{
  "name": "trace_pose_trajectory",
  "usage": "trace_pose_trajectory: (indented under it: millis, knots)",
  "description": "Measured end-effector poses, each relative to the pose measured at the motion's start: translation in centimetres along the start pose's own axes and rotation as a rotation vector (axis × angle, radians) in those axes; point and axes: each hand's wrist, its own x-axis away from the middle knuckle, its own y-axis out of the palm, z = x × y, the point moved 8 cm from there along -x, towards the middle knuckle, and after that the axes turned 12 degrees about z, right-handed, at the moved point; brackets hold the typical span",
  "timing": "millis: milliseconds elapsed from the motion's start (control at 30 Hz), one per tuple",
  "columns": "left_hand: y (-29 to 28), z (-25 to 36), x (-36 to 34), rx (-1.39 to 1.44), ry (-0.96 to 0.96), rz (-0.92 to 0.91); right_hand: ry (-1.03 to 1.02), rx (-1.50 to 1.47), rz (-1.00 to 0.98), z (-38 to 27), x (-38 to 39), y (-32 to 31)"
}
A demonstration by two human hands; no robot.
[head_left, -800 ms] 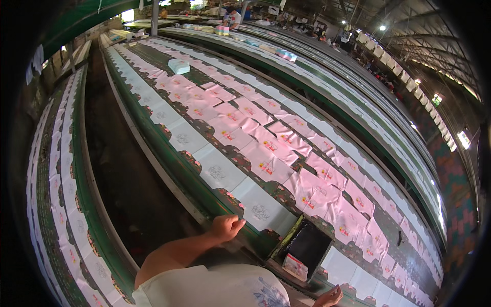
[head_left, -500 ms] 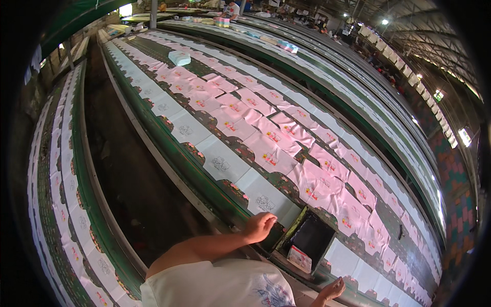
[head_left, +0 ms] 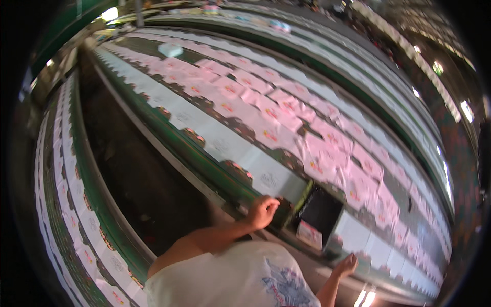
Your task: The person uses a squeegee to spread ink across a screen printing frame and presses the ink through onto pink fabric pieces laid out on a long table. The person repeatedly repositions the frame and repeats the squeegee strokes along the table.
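Note:
Both of my hands are closed, blurred, and whatever they may hold is hidden. My left hand (head_left: 263,212) is curled just left of a black rectangular frame (head_left: 320,204) with a greenish edge, which lies over a strip of pale blue pieces (head_left: 271,176). A red-and-white block (head_left: 310,234) sits in the frame's near part. My right hand (head_left: 347,265) is low at the table's near edge (head_left: 194,189), right of the frame. Rows of pink printed pieces (head_left: 327,158) cover the middle of the table.
A light blue stack (head_left: 170,49) lies farther up this table. A parallel table with fabric strips (head_left: 76,210) runs at the left across a dark gap. More long tables (head_left: 388,92) stretch behind. Hanging white items (head_left: 409,51) line the upper right.
The view has shifted and become blurred. My left hand has moved right and up, toward the frame. My right hand has risen and moved right along the table edge.

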Motion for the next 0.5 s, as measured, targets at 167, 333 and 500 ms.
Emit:
trace_pose_trajectory:
  millis: [167,333,500]
  knots:
    - [-0.5,0.7,-0.6,-0.097,-0.042,-0.058,0.116,-0.137,-0.041,-2.4,0.2,1.3]
    - [4.2,1.2,-0.5,0.056,0.086,-0.064,0.236,-0.308,-0.097,-1.6,-0.1,1.2]
    - [8.6,0.1,1.4,0.011,-0.008,-0.183,0.262,-0.431,-0.464,-7.1,2.4,0.6]
